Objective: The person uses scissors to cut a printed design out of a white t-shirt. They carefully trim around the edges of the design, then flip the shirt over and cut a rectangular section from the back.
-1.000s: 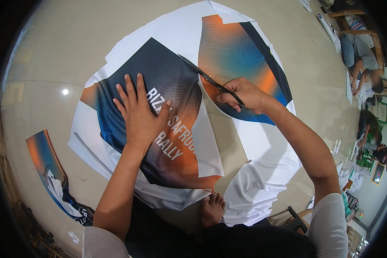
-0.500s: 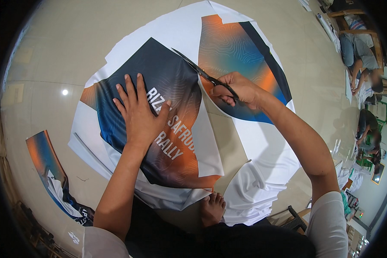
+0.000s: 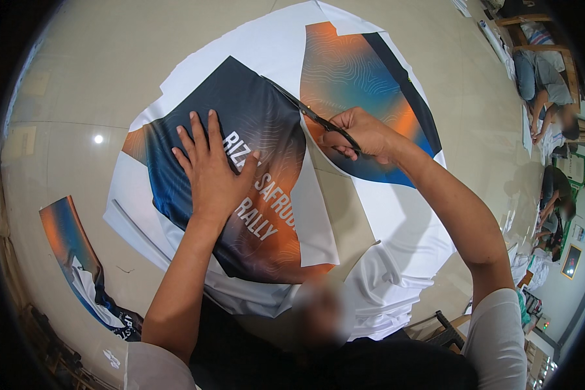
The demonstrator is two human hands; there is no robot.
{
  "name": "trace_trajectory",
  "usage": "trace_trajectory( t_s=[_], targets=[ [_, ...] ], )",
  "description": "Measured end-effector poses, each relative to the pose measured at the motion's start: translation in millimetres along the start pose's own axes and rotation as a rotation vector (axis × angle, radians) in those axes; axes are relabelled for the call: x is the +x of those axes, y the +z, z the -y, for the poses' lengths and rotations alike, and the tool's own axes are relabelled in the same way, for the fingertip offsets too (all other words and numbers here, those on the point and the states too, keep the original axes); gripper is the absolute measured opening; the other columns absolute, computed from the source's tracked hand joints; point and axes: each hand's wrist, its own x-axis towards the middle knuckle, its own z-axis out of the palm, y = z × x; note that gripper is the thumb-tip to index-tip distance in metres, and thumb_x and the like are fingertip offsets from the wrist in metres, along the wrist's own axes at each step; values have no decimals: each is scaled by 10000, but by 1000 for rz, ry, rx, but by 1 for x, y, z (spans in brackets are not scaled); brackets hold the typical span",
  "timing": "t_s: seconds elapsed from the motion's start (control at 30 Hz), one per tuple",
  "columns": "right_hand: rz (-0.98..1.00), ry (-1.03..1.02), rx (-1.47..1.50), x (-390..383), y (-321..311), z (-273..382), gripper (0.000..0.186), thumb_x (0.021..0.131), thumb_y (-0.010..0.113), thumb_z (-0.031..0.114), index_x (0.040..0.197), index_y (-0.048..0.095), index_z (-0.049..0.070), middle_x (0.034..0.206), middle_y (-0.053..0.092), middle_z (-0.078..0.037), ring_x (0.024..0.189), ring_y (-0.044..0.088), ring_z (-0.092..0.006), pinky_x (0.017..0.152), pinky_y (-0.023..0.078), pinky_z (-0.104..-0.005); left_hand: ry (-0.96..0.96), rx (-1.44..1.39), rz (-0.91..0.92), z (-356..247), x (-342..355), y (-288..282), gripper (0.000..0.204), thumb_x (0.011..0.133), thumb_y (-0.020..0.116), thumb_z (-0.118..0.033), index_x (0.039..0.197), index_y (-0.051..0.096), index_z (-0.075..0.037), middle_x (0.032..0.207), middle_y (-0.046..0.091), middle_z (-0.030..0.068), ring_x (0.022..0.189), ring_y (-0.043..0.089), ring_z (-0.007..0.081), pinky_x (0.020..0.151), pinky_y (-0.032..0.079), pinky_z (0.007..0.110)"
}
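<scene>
Scissors (image 3: 309, 114) further along printed fabric (image 3: 253, 214), toward upper centre.
Right hand (image 3: 361, 133) gripping handles; left hand (image 3: 211, 172) flat, fingers spread, unmoved; cut lengthening.

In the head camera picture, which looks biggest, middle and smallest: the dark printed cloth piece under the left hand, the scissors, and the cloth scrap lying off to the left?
1. Dark printed cloth piece, clearly largest.
2. Cloth scrap at the left; the fisheye rim squeezes it, so its true size is unsure.
3. Scissors in the right hand, smallest.

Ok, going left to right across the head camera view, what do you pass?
Folded printed fabric pile → left hand flat on the dark printed panel → scissors → right hand → people seated on the floor.
</scene>
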Motion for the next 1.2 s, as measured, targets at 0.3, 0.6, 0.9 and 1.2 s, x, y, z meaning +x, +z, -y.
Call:
trace_trajectory(
  t_s=[0.3, 0.6, 0.9, 1.2],
  targets=[
    [20, -24, -11, 3, 4, 18, 176, 889, 759, 197, 783, 686, 78, 665, 618, 2, 527, 520, -55, 515, 412, -239, 1, -6, -2, -1, 0, -2, 1057, 923, 814, -445, 1750, 250, -105, 1810, 139, 271, 1676, 25, 520, 1317, 30, 699],
    [27, -11, 54, 12, 6, 20, 178, 892, 765, 201, 778, 676, 96, 655, 607, 8, 521, 521, -53, 504, 411, -235, -2, -6, 6, -2, 0, -3, 1067, 922, 818, -442, 1753, 239, -106, 1810, 138, 269, 1675, 29, 523, 1317, 31, 699],
    [44, -31, 53, 16, 4, 18, 194, 891, 815, 197, 799, 691, 80, 636, 592, 22, 491, 508, -56, 472, 393, -244, -3, -8, 10, -2, 0, -4, 1063, 922, 822, -433, 1750, 244, -104, 1809, 139, 273, 1674, 32, 527, 1317, 37, 701],
    [19, -38, 7, 15, 4, 20, 209, 891, 826, 210, 793, 706, 70, 639, 589, 21, 498, 514, -62, 473, 385, -248, 9, -16, -1, -2, 0, -5, 1058, 916, 828, -416, 1742, 257, -84, 1797, 149, 300, 1661, 55, 556, 1307, 60, 718]
  ],
)
